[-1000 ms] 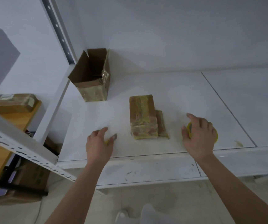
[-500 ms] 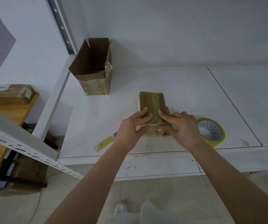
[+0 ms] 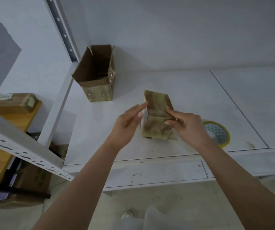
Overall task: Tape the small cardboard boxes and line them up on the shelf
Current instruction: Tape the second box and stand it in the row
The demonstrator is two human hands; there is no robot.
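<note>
change: both hands left tape roll (image 3: 217, 132) and shelf (image 3: 191, 83), closing on small box (image 3: 156, 117) at frame centre | left hand (image 3: 127, 123) fingers straight against its side | right hand (image 3: 187, 126) pinching top | meaning: taping or repositioning begins

Brown cardboard box (image 3: 157, 117) wrapped in glossy tape; matt white scuffed shelf (image 3: 191, 90).

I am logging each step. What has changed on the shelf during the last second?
Both hands left the shelf surface and came to the taped box: the left hand touches its left side, the right hand pinches its right edge. The tape roll, earlier under the right hand, lies uncovered. The open box stayed.
</note>
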